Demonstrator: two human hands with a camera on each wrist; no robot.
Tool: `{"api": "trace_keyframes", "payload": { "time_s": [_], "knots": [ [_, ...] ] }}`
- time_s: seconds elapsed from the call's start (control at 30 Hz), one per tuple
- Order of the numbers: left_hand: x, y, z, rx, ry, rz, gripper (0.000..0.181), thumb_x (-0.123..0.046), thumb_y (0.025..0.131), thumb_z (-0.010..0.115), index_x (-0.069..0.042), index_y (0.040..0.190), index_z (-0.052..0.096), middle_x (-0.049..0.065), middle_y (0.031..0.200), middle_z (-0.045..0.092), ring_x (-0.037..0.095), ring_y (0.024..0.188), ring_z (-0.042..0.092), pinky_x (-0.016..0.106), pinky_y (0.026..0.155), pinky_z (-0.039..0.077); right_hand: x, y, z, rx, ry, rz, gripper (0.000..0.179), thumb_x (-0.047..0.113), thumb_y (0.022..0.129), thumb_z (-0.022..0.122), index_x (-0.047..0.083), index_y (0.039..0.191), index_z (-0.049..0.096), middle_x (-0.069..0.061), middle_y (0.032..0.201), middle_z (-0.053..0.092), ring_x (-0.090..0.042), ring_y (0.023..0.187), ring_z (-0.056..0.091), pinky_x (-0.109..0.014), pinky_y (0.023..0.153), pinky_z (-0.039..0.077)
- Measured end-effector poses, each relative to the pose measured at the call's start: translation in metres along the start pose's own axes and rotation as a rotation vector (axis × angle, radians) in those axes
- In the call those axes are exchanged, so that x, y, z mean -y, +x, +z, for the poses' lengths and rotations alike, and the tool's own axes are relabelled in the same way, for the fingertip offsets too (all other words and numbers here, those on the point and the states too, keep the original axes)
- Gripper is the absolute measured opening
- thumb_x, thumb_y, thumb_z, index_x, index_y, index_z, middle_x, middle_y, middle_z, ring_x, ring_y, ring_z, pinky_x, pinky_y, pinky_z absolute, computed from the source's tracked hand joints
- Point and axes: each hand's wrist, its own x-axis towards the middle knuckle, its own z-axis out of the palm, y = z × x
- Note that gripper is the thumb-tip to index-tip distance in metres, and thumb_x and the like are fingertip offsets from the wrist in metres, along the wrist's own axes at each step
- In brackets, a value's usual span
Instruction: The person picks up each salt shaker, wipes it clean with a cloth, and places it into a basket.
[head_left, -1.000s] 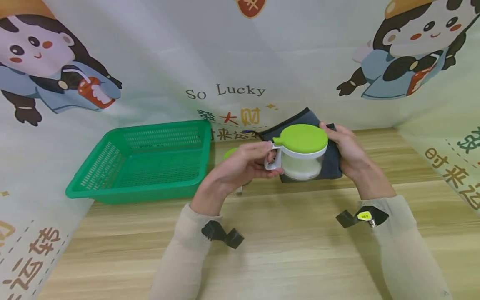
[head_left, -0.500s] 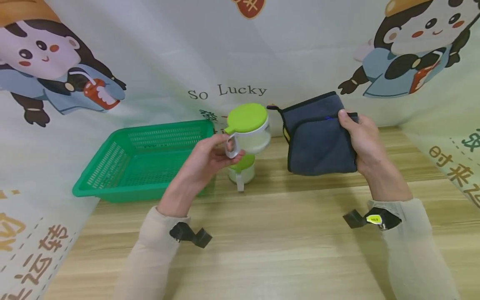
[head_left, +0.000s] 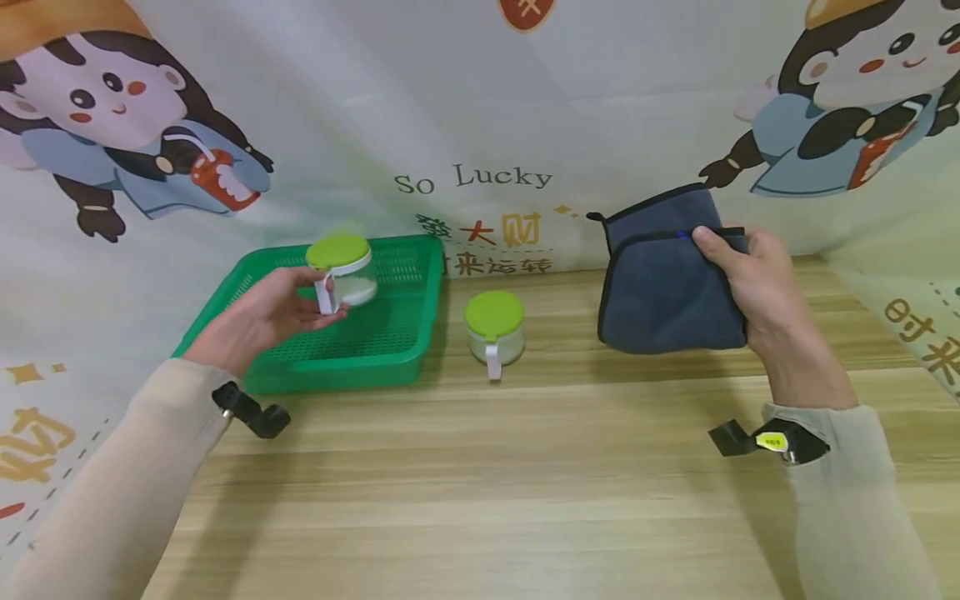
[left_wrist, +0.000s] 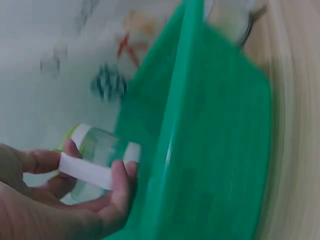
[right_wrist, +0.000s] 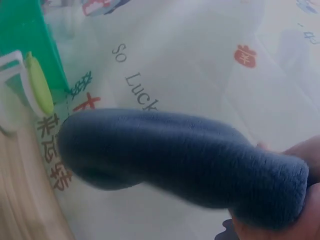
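Observation:
By its white handle, my left hand (head_left: 266, 317) grips a clear seasoning jar (head_left: 354, 283) with a green lid, over the green basket (head_left: 352, 371). In the left wrist view the fingers wrap around the handle, and the jar (left_wrist: 102, 147) tilts beside the basket wall. My right hand (head_left: 761, 283) holds a folded dark blue towel (head_left: 667, 292) with black edging, thumb on the front. The right wrist view shows the towel (right_wrist: 175, 155) as a thick fold. Between the hands, a second green-lidded jar (head_left: 495, 325) stands upright on the table, its handle facing me.
The basket's mesh walls rise at the back left of the wooden table (head_left: 480, 483). A printed white cloth backdrop (head_left: 450, 100) hangs right behind the basket and jar, and continues along both sides.
My left hand has carried the jar leftward, from in front of the towel to over the basket. The standing jar has come into full view. My right hand has shifted slightly right with the towel.

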Motion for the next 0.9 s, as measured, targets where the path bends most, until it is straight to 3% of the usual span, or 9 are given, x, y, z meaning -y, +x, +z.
{"api": "trace_keyframes", "payload": {
  "time_s": [0.17,0.33,0.43,0.53,0.67,0.83,0.9],
  "knots": [
    [0.006,0.017,-0.041,-0.036,-0.021,-0.146,0.019,-0.030,0.112,0.037,-0.016,0.125,0.041,0.024,0.136,0.038,0.027,0.092,0.069,0.026,0.087,0.059,0.003,-0.002,0.000,0.006,0.003,0.044,0.013,0.025,0.095,0.075,0.013,0.097,0.073,0.002,0.076,0.077,-0.011,0.063,0.074,-0.024,0.060,0.060],
    [0.014,0.025,-0.068,-0.054,0.033,-0.217,0.021,-0.028,0.112,0.031,-0.013,0.118,0.044,0.028,0.136,0.038,0.028,0.090,0.067,0.029,0.086,0.059,0.003,-0.002,0.003,0.040,-0.058,0.024,0.009,0.024,0.098,0.073,0.015,0.098,0.073,0.004,0.079,0.075,-0.011,0.064,0.074,-0.024,0.061,0.061],
    [0.019,0.028,-0.079,-0.026,0.096,-0.243,0.024,-0.027,0.112,0.028,-0.011,0.117,0.045,0.036,0.145,0.031,0.032,0.105,0.063,0.034,0.092,0.058,0.004,-0.002,0.005,0.035,-0.149,0.006,0.014,0.029,0.099,0.071,0.015,0.095,0.070,0.006,0.077,0.072,-0.010,0.063,0.073,-0.023,0.060,0.059],
    [0.023,0.030,-0.085,0.011,0.167,-0.237,0.026,-0.026,0.113,0.025,-0.010,0.121,0.044,0.039,0.160,0.015,0.042,0.132,0.046,0.042,0.104,0.053,0.004,-0.002,0.005,0.015,-0.222,0.010,0.018,0.033,0.099,0.071,0.016,0.094,0.068,0.008,0.073,0.070,-0.009,0.060,0.071,-0.022,0.058,0.058],
    [0.028,0.033,-0.085,0.033,0.218,-0.226,0.030,-0.025,0.113,0.022,-0.009,0.126,0.044,0.036,0.167,-0.001,0.049,0.150,0.024,0.051,0.116,0.044,0.002,0.001,0.002,0.027,-0.178,0.046,0.017,0.031,0.099,0.071,0.014,0.097,0.069,0.007,0.074,0.071,-0.009,0.061,0.071,-0.023,0.058,0.059],
    [0.030,0.037,-0.078,-0.004,0.228,-0.234,0.031,-0.021,0.112,0.026,-0.005,0.127,0.048,0.038,0.153,0.024,0.046,0.142,0.035,0.049,0.113,0.048,-0.004,0.004,-0.005,0.058,-0.085,0.095,0.011,0.028,0.100,0.070,0.017,0.098,0.071,0.005,0.079,0.073,-0.009,0.066,0.073,-0.023,0.063,0.060],
    [0.028,0.036,-0.075,-0.019,0.265,-0.242,0.038,-0.021,0.112,0.026,0.000,0.138,0.043,0.039,0.151,0.027,0.049,0.140,0.038,0.048,0.112,0.049,-0.005,0.004,-0.008,0.060,-0.057,0.104,0.009,0.027,0.100,0.070,0.018,0.099,0.072,0.005,0.081,0.074,-0.009,0.067,0.073,-0.023,0.064,0.061]
  ]
}}
